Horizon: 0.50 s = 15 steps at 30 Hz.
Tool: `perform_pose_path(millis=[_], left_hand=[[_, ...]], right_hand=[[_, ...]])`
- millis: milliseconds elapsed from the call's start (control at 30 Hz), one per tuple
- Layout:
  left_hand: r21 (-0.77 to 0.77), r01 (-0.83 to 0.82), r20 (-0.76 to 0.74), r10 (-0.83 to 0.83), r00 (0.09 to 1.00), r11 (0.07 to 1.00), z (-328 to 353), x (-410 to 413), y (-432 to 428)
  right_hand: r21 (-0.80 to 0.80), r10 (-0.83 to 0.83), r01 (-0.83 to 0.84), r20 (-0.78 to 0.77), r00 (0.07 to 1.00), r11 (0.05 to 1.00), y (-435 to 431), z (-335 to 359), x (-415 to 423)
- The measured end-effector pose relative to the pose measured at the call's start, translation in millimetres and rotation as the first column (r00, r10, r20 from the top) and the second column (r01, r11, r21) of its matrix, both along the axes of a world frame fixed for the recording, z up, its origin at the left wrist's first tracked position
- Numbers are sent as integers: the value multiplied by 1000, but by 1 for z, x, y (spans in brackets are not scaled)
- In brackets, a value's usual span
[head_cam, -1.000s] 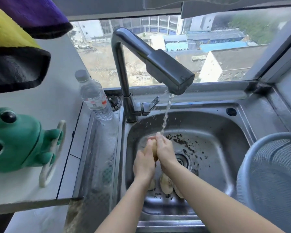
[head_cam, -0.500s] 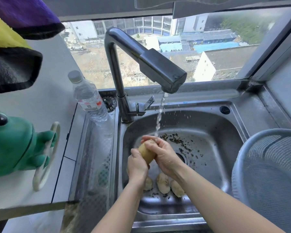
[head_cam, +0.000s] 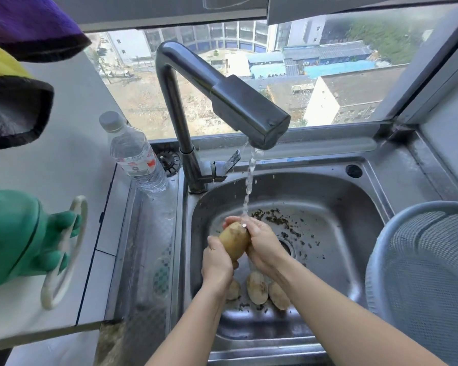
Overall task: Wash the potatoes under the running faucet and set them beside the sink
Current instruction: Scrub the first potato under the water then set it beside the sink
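Note:
A yellow-brown potato [head_cam: 234,240] is held over the steel sink [head_cam: 341,233], its upper end under the water stream [head_cam: 249,180] that falls from the dark faucet [head_cam: 238,107]. My left hand [head_cam: 217,262] grips its lower end from below. My right hand [head_cam: 263,243] wraps its right side, fingers curled over the top. Three more potatoes lie on the sink floor below my wrists: one [head_cam: 234,289] partly hidden by my left wrist, one in the middle [head_cam: 257,287], one on the right [head_cam: 278,295].
Dark specks of dirt litter the basin around the drain [head_cam: 287,247]. A grey mesh colander [head_cam: 423,273] stands at the right rim. A water bottle [head_cam: 135,154] stands on the steel drainboard [head_cam: 146,260] at left. A green frog toy [head_cam: 19,239] and hanging cloths are further left.
The potato, first hidden between my pressed palms, has turned out into view and now stands longer and more upright in both hands. The camera has shifted slightly.

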State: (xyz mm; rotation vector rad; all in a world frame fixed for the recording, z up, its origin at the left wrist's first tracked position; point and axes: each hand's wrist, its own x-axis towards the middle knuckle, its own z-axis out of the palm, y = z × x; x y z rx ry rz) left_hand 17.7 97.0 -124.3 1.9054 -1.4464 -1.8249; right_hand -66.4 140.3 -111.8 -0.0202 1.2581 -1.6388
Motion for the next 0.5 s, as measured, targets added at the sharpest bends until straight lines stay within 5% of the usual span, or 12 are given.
perform_pose_path(millis=[133,267,367,500], left_hand=[[131,13,-133,4,991,991,9,4,-4],[156,48,-223,-12,975,987,9,-1,0],[229,-16,-220,68,973,973,13,-3,-6],[242,-37,-191,85,978,970,12,-7,-5]], right_hand=[[-149,50,-27,157,986,988,8,3,-7],[51,-80,83,-67,995,995,-8,2,0],[-51,-13,13,-3,1000,999,-3,4,-5],[2,78,-80,-190,979,997,4,4,1]])
